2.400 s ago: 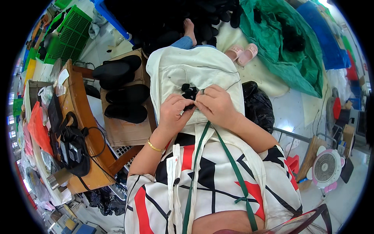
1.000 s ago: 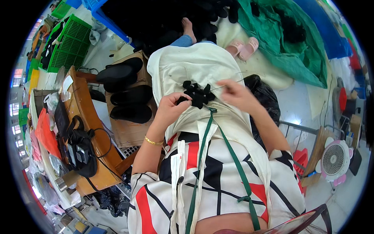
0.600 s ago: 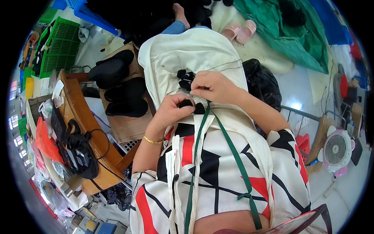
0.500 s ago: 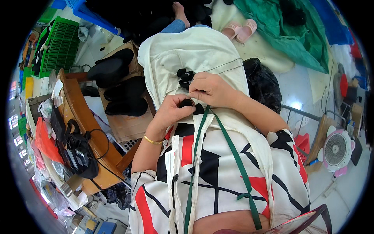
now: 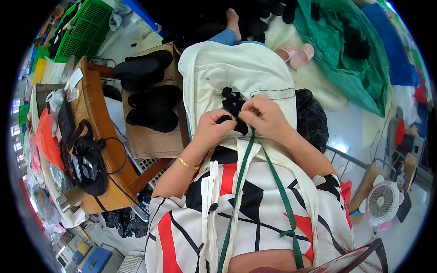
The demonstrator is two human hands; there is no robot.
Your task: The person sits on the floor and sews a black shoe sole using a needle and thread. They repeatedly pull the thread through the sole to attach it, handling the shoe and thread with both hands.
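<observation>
Change: since half a second ago your hands have stayed together over the lap; a second ago your right hand was lifted off to the right, and it is now back at the pile.
Left hand: your left hand (image 5: 214,130) rests on the cream apron (image 5: 236,75), fingers curled and pinched on a small black piece (image 5: 224,119); a gold bracelet (image 5: 187,164) sits at the wrist.
Right hand: your right hand (image 5: 264,116) is just beside the left, fingertips pinched narrow on another black piece (image 5: 241,127) at the near edge of the pile.
Black pieces: a small cluster of black pieces (image 5: 231,100) lies on the apron over your lap, touching both sets of fingertips.
Green strap: a green strap (image 5: 241,168) runs down from below your hands across your patterned shirt.
Left side: a cardboard box (image 5: 150,141) carries black shoe soles (image 5: 152,98); beside it a wooden bench (image 5: 98,127) with a black tool and cable.
Beyond: a pair of pink slippers (image 5: 298,52), a green tarp (image 5: 346,59), a black bag (image 5: 312,118) near your right forearm.
Right edge: a small fan (image 5: 380,204) on the floor.
</observation>
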